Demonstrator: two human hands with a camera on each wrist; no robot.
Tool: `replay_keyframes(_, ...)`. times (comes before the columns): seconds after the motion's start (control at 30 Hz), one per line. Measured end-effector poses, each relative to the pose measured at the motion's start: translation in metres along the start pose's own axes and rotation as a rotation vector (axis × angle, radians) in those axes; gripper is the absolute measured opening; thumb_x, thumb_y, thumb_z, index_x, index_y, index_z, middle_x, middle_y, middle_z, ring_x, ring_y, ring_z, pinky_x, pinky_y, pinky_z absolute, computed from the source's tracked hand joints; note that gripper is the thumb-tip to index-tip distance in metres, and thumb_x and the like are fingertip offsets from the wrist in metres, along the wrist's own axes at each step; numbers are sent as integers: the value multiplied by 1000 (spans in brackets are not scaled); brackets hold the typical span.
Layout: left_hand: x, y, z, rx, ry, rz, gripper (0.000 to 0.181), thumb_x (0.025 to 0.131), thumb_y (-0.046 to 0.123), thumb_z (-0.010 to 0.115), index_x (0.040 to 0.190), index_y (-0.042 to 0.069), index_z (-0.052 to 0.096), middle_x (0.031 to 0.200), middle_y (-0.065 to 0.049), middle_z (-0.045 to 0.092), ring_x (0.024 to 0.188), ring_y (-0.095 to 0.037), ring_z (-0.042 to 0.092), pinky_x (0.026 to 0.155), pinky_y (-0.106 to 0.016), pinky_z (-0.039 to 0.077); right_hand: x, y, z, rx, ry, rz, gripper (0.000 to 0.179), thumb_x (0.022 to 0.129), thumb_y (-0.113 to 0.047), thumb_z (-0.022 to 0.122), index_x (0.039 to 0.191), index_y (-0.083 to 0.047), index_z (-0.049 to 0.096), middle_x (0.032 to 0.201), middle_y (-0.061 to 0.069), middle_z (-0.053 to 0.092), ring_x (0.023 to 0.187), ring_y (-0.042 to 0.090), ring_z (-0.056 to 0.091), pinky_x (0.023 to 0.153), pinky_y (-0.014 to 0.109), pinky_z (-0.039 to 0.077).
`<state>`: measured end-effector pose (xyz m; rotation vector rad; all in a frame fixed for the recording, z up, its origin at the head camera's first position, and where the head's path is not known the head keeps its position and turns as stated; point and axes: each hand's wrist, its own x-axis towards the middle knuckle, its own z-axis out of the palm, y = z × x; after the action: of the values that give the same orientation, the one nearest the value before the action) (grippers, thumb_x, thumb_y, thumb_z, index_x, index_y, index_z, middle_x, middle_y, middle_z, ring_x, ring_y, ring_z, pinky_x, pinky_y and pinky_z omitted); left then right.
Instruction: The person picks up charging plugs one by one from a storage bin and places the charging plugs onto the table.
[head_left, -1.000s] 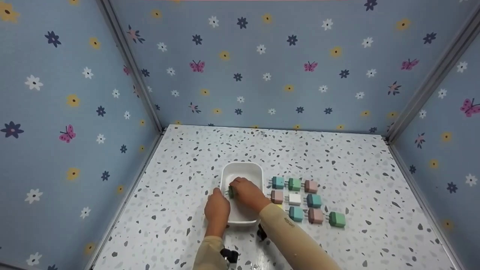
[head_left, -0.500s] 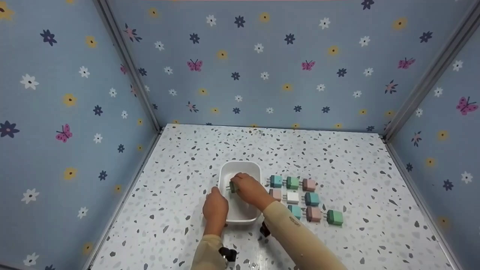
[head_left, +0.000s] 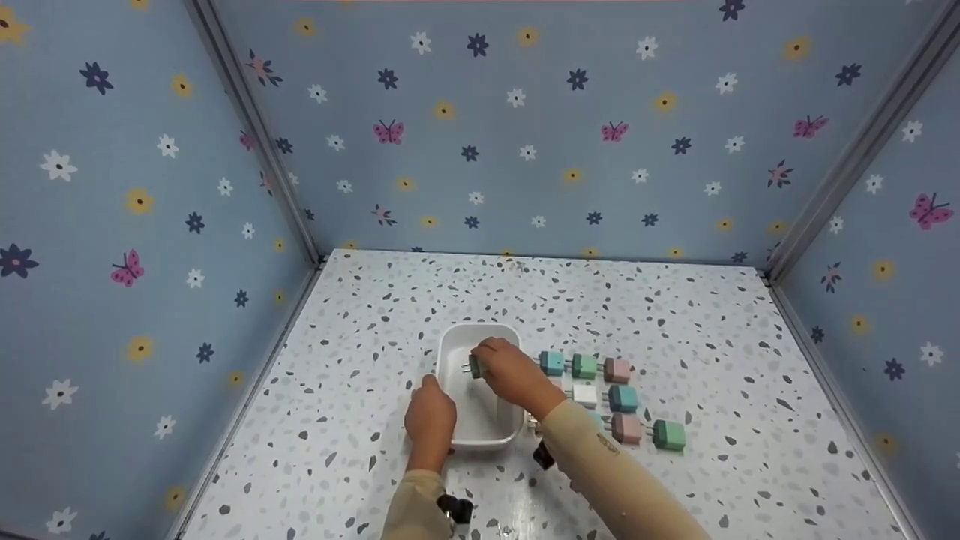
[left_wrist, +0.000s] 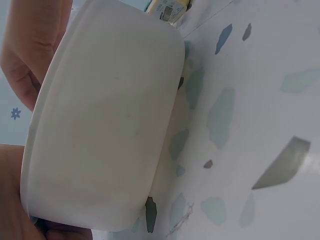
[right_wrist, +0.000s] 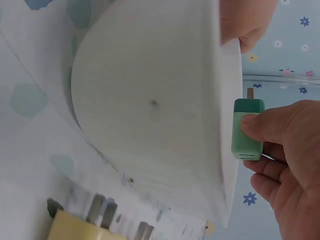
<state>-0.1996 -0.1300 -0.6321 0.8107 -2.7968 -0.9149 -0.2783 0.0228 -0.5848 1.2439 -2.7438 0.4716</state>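
A white plastic container (head_left: 480, 444) stands on the table. My left hand (head_left: 431, 416) grips its left side by the rim, with a finger tucked beneath in the left wrist view. Above the container's inside, my right hand (head_left: 517, 379) pinches a green charger plug (right_wrist: 247, 135) between thumb and fingers. The plug's prongs point left in the head view. Its body is light green with a darker green band by the prongs. Most of the right fingers are hidden from the head camera.
Right of the container lie several charger plugs in rows, among them a teal plug (head_left: 553, 363), a white plug (head_left: 585, 395), a pink plug (head_left: 627, 428) and a green plug (head_left: 669, 435). The right forearm partly covers them. Flowered walls (head_left: 525, 135) enclose the speckled table (head_left: 375, 337).
My right hand has moved slightly right and away from me with the green charger plug, which stays over the container. My left hand keeps its place on the container.
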Motion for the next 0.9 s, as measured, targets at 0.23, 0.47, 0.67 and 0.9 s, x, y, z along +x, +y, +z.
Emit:
replay_keyframes(0.23, 1, 2, 0, 5, -12, -13, 34, 104, 9, 46, 134, -1, 57, 117, -26, 69, 106, -41, 69, 84, -54, 53, -8, 8, -16, -23, 27, 1, 28, 100, -8, 63, 128, -7, 67, 122, 7, 67, 116, 21, 64, 102, 34, 50)
replay_keyframes(0.47, 2, -2, 2, -8, -15, -8, 36, 104, 9, 44, 136, -2, 56, 117, -27, 69, 106, -41, 70, 84, -54, 54, -21, 15, -34, -4, -18, 64, 33, 101, -10, 64, 134, -9, 63, 129, 6, 65, 121, 20, 62, 104, 35, 49)
replay_keyframes(0.67, 1, -3, 2, -41, -34, -3, 39, 105, 11, 41, 140, -5, 52, 119, -28, 68, 109, -41, 69, 87, -55, 54, -30, 23, -45, -10, -39, 127, 37, 101, -10, 64, 138, -11, 61, 133, 5, 62, 124, 19, 61, 105, 34, 48)
replay_keyframes(0.9, 3, -1, 2, -14, -36, -4, 39, 104, 9, 44, 140, -3, 53, 121, -28, 67, 111, -42, 68, 88, -55, 53, -40, 33, -52, -40, -1, 143, 37, 100, -11, 67, 136, -10, 62, 130, 5, 63, 121, 19, 62, 103, 32, 50)
